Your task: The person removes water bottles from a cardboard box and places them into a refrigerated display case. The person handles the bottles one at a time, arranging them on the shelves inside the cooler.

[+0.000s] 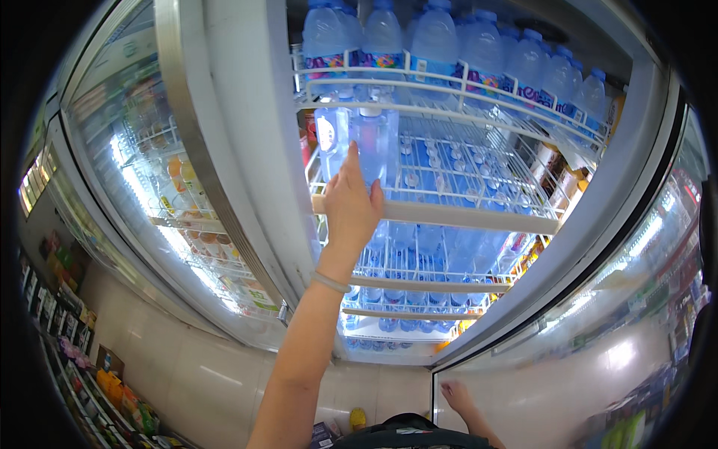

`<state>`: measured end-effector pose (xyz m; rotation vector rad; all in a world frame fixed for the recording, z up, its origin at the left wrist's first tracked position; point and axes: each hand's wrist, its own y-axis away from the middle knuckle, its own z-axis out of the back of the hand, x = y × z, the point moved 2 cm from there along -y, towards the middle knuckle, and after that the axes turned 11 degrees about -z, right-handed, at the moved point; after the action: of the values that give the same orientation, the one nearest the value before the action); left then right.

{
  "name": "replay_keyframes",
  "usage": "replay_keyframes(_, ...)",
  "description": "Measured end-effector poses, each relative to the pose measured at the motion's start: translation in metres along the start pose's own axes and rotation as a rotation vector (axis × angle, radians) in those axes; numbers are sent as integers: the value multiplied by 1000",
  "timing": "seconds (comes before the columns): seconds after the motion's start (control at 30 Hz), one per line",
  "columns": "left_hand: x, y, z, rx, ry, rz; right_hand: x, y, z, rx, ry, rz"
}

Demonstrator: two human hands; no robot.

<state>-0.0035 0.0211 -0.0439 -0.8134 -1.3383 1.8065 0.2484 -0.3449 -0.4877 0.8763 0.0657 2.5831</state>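
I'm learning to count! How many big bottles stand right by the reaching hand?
2: a white-labelled bottle and a white-capped bottle just to its right, both beyond the left hand. More may be hidden behind them.

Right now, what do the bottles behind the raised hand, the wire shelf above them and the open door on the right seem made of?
The bottles: likely glossy plastic, since light shows through their pale walls, though glass isn't ruled out. Wire shelf: probably metal with a smooth white coating, judging by its slim, even bars. Open door: seemingly polished glass, see-through with bright reflections.
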Motion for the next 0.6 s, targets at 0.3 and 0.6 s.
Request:
replay_keyframes(0.3, 5, 9, 0, 14, 7, 33, -232, 202, -34, 524, 389, -567)
replay_keyframes(0.6, -111, 245, 34, 64, 35, 370, -278, 159, -15, 618, 457, -680)
